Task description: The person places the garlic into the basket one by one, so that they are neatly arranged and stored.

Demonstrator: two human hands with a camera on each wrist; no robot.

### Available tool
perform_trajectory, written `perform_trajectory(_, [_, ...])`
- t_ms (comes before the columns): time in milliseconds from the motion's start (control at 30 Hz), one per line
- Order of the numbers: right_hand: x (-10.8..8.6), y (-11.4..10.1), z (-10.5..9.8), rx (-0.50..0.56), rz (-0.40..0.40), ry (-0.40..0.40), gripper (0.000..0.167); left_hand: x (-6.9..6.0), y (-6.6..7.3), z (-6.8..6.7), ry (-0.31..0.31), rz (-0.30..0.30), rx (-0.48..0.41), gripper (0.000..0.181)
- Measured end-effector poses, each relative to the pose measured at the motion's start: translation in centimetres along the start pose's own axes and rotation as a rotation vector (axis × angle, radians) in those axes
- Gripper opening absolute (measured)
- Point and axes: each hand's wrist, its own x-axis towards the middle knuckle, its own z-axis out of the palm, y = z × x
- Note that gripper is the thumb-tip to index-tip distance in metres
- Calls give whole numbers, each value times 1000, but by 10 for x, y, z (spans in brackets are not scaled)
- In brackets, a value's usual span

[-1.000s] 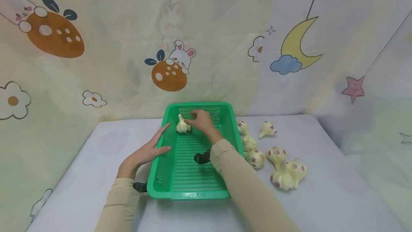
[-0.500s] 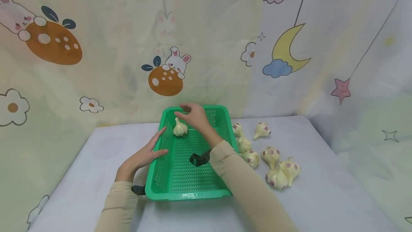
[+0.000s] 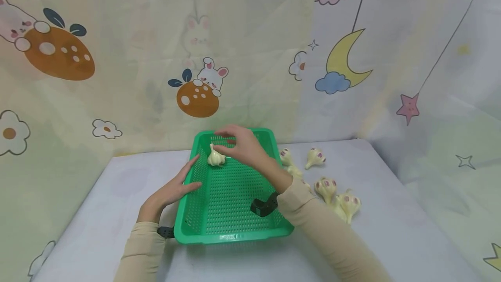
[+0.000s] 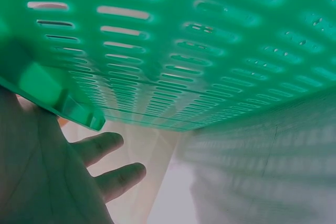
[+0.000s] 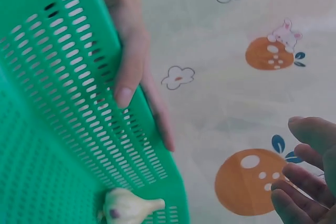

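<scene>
A garlic bulb [image 3: 216, 156] stands stem up in the far left corner of a green plastic basket [image 3: 234, 238]; the right wrist view also shows the bulb [image 5: 125, 207]. Just to its right, above the basket, my right hand [image 3: 248, 147] is lifted with fingers loosely bent and nothing between them. My left hand [image 3: 169, 193] rests on the basket's left rim, its thumb over the inner side and its fingers stretched along the rim. In the left wrist view that hand [image 4: 44, 166] shows two extended fingers beside the basket's slotted outer wall.
On the white table [image 3: 391, 229], right of the basket, lie several more garlic bulbs [image 3: 315, 158], some partly hidden by my right sleeve [image 3: 336, 238]. A cartoon-printed cloth [image 3: 250, 68] hangs directly behind the table. A black wrist device [image 3: 264, 206] overhangs the basket.
My right hand has come away from the garlic bulb, rising slightly and then shifting right. The bulb stays in the basket corner. The left hand keeps its place; the head view has shifted slightly.
</scene>
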Motion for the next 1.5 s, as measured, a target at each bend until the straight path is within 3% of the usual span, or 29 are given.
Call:
perform_trajectory(267, [-29, 2, -21, -105, -48, -25, 38, 1, -3, 1, 7, 5, -16, 80])
perform_trajectory(467, [-49, 14, -41, -169, -8, -62, 40, 2, -6, 0, 9, 18, -10, 81])
perform_trajectory(933, [-81, 72, -102, -279, 12, 34, 43, 3, -7, 1, 2, 31, -17, 80])
perform_trajectory(1233, [-91, 107, -130, -399, -13, -23, 42, 3, -6, 1, 0, 35, -20, 80])
perform_trajectory(1500, [-96, 141, -145, -453, 47, -87, 44, 2, -5, 1, 2, 32, -30, 79])
